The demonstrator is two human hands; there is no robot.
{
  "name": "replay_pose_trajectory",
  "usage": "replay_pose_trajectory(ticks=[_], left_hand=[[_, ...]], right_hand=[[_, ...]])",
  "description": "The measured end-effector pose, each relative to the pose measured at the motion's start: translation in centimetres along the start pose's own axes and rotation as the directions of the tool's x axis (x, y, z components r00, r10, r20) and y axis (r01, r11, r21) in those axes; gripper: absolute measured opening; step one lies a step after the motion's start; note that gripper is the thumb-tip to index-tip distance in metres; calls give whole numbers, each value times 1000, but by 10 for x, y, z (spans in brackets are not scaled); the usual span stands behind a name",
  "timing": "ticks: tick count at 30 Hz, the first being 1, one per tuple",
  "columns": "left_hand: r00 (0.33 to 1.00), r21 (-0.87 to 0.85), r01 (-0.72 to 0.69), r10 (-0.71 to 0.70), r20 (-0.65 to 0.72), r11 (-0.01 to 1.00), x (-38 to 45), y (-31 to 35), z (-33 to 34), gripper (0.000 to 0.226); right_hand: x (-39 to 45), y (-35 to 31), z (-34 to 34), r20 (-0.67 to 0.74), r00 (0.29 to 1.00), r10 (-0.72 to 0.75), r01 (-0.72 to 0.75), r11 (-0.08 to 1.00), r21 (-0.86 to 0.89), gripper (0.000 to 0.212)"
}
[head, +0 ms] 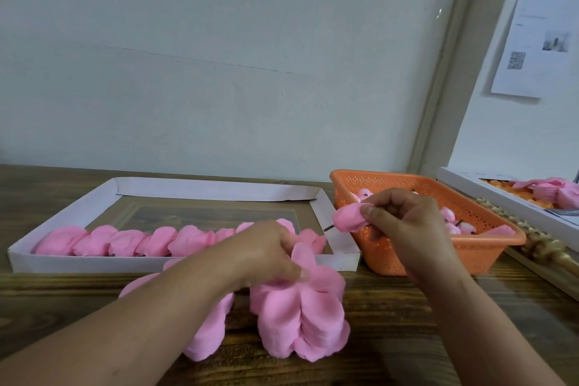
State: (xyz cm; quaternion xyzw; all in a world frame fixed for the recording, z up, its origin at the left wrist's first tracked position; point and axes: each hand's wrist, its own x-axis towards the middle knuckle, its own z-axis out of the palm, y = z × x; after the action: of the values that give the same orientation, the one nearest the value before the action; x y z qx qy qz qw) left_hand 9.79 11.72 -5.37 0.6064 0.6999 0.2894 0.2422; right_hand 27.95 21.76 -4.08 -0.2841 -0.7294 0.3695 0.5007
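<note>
A thick stack of pink fabric petals (297,320) lies on the wooden table (407,323) in front of me. My left hand (266,251) rests on the top of that stack and pinches a petal between thumb and fingers. My right hand (404,222) is raised in front of the orange basket (391,257) and pinches a small pink flower bud (349,219) on a thin dark stem. A shallow white cardboard tray (219,188) lies behind my left hand, with a row of several assembled pink flowers (131,241) along its near side.
The orange basket holds more pink buds (454,222). A second white box (507,197) with pink and orange pieces stands at the far right beside a gold ornate frame edge (539,244). A wall rises right behind the table, with a printed sheet (539,41) on it.
</note>
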Motion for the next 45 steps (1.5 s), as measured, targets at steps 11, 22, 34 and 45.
replay_pose_trajectory(ticks=[11,22,34,45], left_hand=[[965,46,-137,144,-218,989,-3,14,-12,27],[914,-895,15,-368,-169,447,-25,10,13,22],[979,-989,38,-203,8,144,-35,-1,24,23],[966,-980,-73,-230,-115,184,-34,-14,33,23]], right_hand=[[-5,-15,-5,8,999,-33,27,909,415,16],[-12,-17,11,138,986,-91,46,953,301,29],[-16,-21,12,149,979,-140,110,975,193,30],[-24,-31,14,192,964,-184,127,953,275,19]])
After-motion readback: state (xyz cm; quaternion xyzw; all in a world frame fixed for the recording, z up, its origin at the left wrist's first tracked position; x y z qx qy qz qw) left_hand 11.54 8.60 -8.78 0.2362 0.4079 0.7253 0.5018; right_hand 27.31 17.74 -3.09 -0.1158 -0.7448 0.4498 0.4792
